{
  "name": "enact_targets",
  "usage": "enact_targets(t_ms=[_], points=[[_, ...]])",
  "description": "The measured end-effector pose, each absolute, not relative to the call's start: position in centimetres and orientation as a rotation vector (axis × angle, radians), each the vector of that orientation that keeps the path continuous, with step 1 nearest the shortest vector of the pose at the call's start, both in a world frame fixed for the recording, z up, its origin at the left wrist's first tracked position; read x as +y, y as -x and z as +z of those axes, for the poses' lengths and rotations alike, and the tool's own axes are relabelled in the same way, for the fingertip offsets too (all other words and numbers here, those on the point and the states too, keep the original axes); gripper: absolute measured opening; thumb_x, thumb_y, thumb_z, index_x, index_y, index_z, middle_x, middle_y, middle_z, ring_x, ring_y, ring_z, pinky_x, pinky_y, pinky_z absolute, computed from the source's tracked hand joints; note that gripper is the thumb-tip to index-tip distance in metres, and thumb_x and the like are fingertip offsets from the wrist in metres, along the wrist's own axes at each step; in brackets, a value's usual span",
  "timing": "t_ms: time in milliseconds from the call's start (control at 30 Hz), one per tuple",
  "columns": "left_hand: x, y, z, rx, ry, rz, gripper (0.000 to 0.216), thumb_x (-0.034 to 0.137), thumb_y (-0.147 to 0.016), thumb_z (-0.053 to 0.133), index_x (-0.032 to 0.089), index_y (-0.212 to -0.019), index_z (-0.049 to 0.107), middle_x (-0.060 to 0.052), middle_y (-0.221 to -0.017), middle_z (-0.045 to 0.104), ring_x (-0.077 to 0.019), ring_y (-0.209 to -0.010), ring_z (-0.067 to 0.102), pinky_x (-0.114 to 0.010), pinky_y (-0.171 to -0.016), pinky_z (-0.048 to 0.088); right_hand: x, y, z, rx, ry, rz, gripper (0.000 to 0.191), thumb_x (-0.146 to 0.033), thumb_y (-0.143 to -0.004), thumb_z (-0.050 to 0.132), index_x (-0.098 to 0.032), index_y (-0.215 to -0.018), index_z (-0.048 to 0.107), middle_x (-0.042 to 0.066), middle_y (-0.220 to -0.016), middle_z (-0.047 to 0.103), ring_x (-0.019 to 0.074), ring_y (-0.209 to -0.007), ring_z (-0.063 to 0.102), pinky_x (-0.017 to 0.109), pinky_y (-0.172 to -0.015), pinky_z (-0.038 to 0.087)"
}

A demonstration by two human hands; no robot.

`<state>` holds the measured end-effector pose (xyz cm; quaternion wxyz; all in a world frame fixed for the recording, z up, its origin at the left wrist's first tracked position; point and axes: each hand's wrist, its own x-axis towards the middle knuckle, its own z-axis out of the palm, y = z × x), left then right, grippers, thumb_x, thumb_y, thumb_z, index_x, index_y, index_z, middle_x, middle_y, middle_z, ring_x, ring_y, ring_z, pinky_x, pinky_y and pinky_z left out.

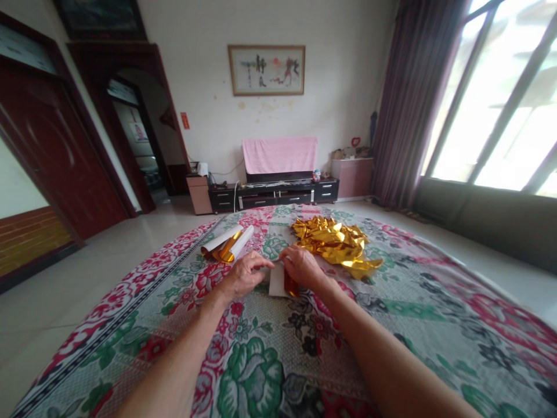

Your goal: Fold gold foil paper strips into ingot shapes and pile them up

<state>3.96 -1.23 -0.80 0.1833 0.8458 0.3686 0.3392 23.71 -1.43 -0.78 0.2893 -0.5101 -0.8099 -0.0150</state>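
A small sheet of gold foil paper [278, 282] lies on the cloth in front of me, its white back up and a strip of shiny gold face showing on the right. My right hand [301, 266] is closed on its far right part, fingers bent over the gold strip. At the far left corner, my left hand [248, 274] has thumb and forefinger brought together on the edge. The fingertips of both hands nearly meet there, hiding the far edge. Beyond my right hand is a heap of folded gold foil pieces [333, 241]. Curled gold-and-white sheets [228, 242] rest beyond my left hand.
A round table with a flowered cloth [250, 377] fills the foreground. Against the far wall stands a low black cabinet [278, 197], with a pink cloth [279, 155] draped over something on it. A curtain [404, 104] hangs beside the bright window at right.
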Motion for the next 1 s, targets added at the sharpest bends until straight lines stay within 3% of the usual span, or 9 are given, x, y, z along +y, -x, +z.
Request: enact_targets(t_ms=[233, 500, 767, 1000], points=[[-1.9, -4.6, -0.6, 1.015, -2.470, 0.756, 0.033, 0.016, -0.071, 0.052, 0.024, -0.098, 0.068, 0.000, -0.079, 0.055, -0.0115, -0.077, 0.053, -0.022, -0.074, 0.044, -1.3, -23.9, -0.9, -2.151, 1.339, -0.027, 0.022, -0.013, -0.080, 0.043, -0.017, -0.087, 0.064, 0.006, -0.085, 0.063, 0.0158, -0.081, 0.058, 0.023, -0.074, 0.041], [-1.5, -4.3, -1.2, 1.049, -2.496, 0.631, 0.030, 0.017, -0.072, 0.050, 0.025, -0.092, 0.072, 0.000, -0.081, 0.057, -0.0122, -0.079, 0.053, -0.021, -0.077, 0.042, -2.0, -23.7, -1.3, -2.157, 1.342, -0.060, 0.026, -0.015, -0.075, 0.046, -0.018, -0.098, 0.059, 0.006, -0.095, 0.061, 0.0157, -0.084, 0.057, 0.023, -0.074, 0.040], [-1.3, -4.5, -1.2, 1.016, -2.549, 0.606, 0.032, 0.015, -0.072, 0.050, 0.027, -0.092, 0.071, 0.000, -0.081, 0.057, -0.0118, -0.079, 0.054, -0.021, -0.074, 0.043, -4.7, -24.7, -0.4, -2.331, 1.206, 0.035, 0.010, -0.013, -0.073, 0.049, -0.017, -0.070, 0.058, 0.002, -0.072, 0.056, 0.0114, -0.067, 0.051, 0.021, -0.063, 0.038], [-1.4, -4.3, -1.1, 0.981, -2.500, 0.561, 0.033, 0.018, -0.069, 0.051, 0.025, -0.093, 0.071, 0.000, -0.084, 0.057, -0.0122, -0.081, 0.055, -0.020, -0.076, 0.042, -6.6, -24.9, -0.7, -2.364, 1.041, 0.091, 0.009, -0.011, -0.074, 0.050, -0.017, -0.077, 0.057, 0.002, -0.080, 0.056, 0.0117, -0.074, 0.050, 0.022, -0.068, 0.039]])
